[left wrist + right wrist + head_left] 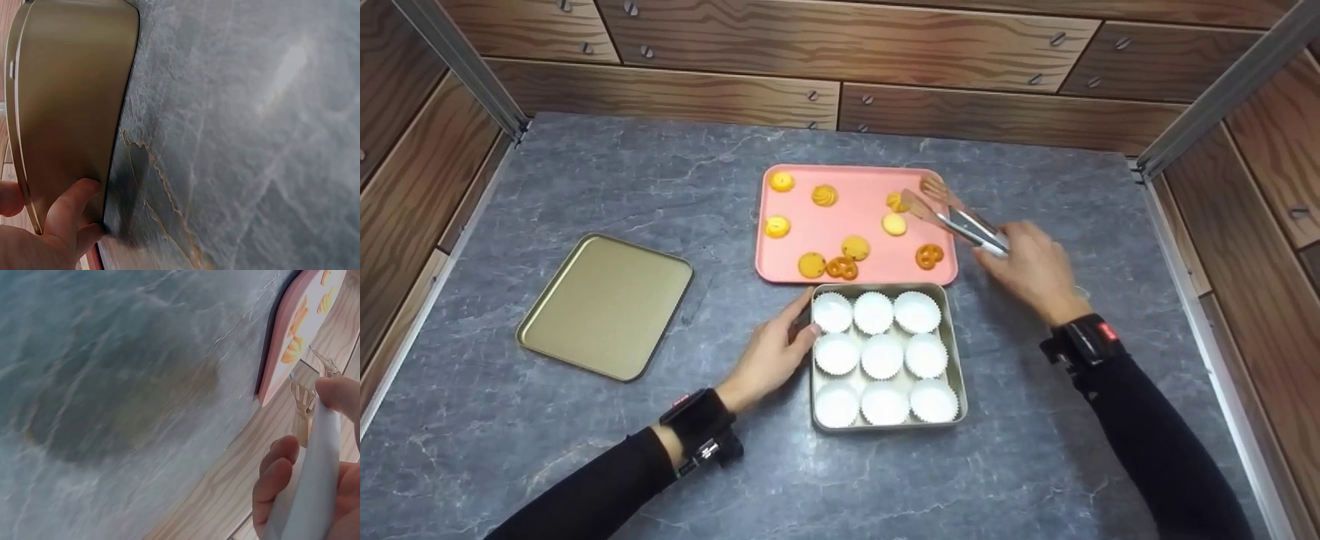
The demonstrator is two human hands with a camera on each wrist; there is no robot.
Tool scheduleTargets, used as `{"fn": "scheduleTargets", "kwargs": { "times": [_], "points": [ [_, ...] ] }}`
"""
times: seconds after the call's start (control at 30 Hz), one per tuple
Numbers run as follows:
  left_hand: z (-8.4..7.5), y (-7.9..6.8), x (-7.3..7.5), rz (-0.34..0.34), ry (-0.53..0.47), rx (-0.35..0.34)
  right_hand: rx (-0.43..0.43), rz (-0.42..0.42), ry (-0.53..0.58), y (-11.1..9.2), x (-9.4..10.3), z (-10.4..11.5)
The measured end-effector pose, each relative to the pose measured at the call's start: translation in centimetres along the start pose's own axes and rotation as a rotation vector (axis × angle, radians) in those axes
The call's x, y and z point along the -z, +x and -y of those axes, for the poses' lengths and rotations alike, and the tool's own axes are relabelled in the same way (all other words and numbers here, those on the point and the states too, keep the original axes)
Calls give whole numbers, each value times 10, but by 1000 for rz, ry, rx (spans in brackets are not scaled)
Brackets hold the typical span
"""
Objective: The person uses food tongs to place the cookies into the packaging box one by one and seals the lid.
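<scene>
My left hand [769, 356] grips the left wall of a square gold tin [955, 352], thumb over the rim and fingers along the outside. In the left wrist view, fingertips rest on the tin's outer wall [73, 101]. White paper cups [881, 356] fill the tin in rows. A pair of tongs [971, 235] is held in my right hand [1035, 270], its brown tips spread over the right end of a pink tray [840, 171]. One tip overlaps a swirled cookie [895, 201] in the head view. The right wrist view shows thumb and fingers around the pale handles [315, 484].
On the tray lie several cookies, among them a pretzel [929, 256], a speckled round cookie [856, 248] and a plain round one [894, 223]. A gold lid [607, 307] rests at the left. Wood-patterned panels [840, 45] enclose the grey marbled table [720, 480].
</scene>
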State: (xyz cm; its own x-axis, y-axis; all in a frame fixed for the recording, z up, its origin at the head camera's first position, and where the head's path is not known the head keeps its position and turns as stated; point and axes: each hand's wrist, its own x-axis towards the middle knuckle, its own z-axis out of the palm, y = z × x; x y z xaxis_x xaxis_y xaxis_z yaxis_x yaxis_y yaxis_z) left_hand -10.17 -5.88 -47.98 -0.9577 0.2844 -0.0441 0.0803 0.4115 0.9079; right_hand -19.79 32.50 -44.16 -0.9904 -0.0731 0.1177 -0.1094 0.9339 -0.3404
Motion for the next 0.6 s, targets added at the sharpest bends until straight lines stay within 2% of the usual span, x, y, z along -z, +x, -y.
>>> {"fn": "scheduleTargets", "kwargs": {
  "times": [0.2,0.6],
  "points": [
    [2,0,0,-17,21,-21,40,-8,-51,8,-6,9],
    [2,0,0,-8,27,-27,64,60,-80,18,-7,18]
  ]
}}
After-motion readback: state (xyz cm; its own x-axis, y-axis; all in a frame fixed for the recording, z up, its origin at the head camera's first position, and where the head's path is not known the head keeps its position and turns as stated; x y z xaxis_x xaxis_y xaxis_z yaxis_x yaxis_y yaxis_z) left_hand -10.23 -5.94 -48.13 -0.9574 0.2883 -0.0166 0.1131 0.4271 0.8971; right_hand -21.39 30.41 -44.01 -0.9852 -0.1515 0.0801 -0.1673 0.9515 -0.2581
